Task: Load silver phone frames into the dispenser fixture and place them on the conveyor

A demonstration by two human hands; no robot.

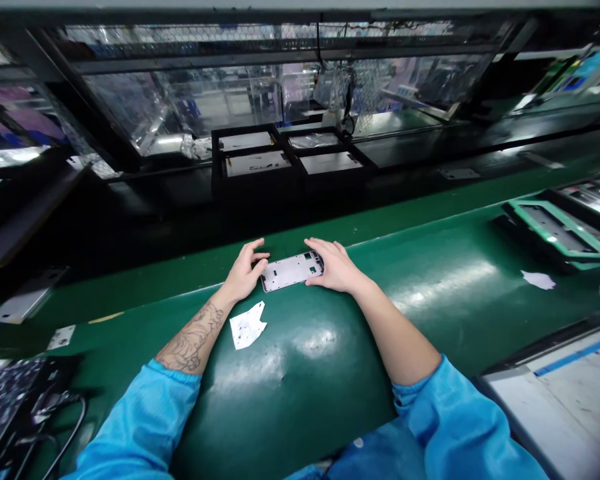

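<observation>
A flat silver-grey phone mid-frame (290, 272) with small holes and cutouts lies low over the green mat, tilted slightly up to the right. My right hand (334, 265) curves around its right end, thumb at the near edge and fingers at the far edge. At the left end is my left hand (246, 272), its fingers spread and raised, the thumb close to or touching the frame's corner; contact is hard to tell. Just below the left hand, a torn white piece of paper (248, 325) with small dark specks rests on the mat.
Black trays (295, 160) holding flat panels stand at the back. Green-rimmed frames (563, 227) are stacked at right, near a white scrap (539, 280). A silver plate (27, 297) lies at left, above a dark device with cables (55, 403). The green mat (300, 407) covers the bench.
</observation>
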